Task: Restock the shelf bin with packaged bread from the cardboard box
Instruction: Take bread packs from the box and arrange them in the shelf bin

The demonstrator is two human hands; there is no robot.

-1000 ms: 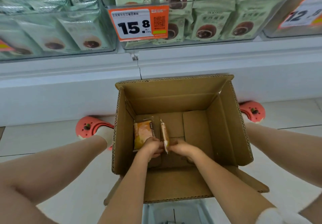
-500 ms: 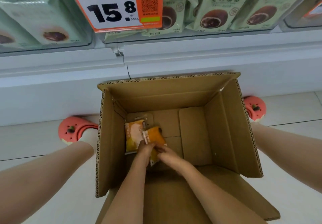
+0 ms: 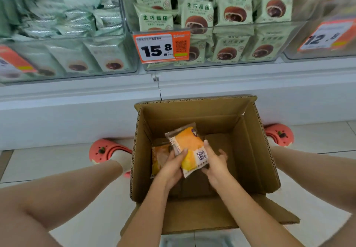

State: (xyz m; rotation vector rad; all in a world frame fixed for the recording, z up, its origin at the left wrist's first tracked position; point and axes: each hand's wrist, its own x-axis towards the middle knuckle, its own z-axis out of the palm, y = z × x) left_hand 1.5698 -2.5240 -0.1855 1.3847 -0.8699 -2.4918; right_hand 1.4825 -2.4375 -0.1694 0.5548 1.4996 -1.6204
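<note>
An open cardboard box (image 3: 256, 150) stands on the floor between my feet. Inside it, above the bottom, I hold a yellow-orange packaged bread (image 3: 189, 146) tilted up. My left hand (image 3: 171, 168) grips its lower left edge. My right hand (image 3: 213, 162) holds its right side, thumb on the wrapper. A second orange bread pack (image 3: 159, 158) lies at the box's left wall, partly hidden behind my left hand. Above the box, a clear shelf bin (image 3: 240, 62) holds several green bun packs.
A price tag reading 15.8 (image 3: 161, 46) hangs on the bin front. Another clear bin (image 3: 67, 73) sits to the left, and one with a 12.8 tag (image 3: 327, 37) to the right. My pink clogs (image 3: 107, 148) flank the box on the tiled floor, below a white shelf base (image 3: 77, 112).
Both hands have lifted one bread pack up off the box bottom and turned it face up. The camera has tilted up, showing more of the shelf bins.
</note>
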